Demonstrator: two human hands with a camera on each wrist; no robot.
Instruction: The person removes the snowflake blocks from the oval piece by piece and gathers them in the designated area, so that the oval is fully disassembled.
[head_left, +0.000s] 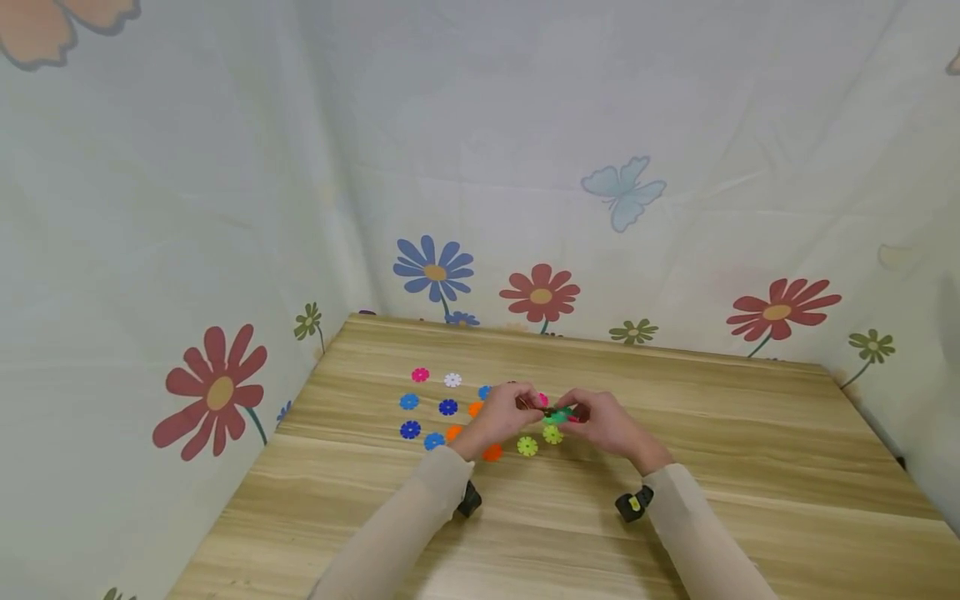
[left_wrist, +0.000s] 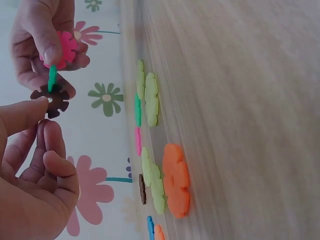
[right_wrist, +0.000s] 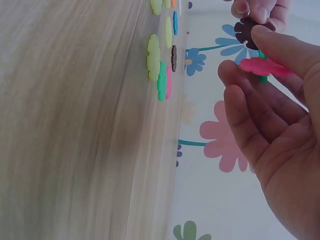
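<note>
My left hand (head_left: 498,417) pinches a brown notched plastic disc (left_wrist: 59,104) between thumb and fingers. A pink notched disc (right_wrist: 262,66) is held between the thumb and fingers of my right hand (head_left: 611,425). Between these two, a green disc (left_wrist: 52,76) stands edge-on in the left wrist view, slotted against the brown one and reaching to the pink one. Both hands are close together, raised over the table among loose discs. Fingers partly cover the joined pieces. Closest below the hands lie a yellow-green disc (head_left: 552,434) and another lime disc (head_left: 527,447).
Several loose discs lie flat on the wood-grain table (head_left: 337,500), left of and beneath the hands: a dark blue disc (head_left: 410,429), a white disc (head_left: 452,380) and an orange disc (left_wrist: 176,181) among them. A flower-printed curtain (head_left: 480,200) hangs behind the table.
</note>
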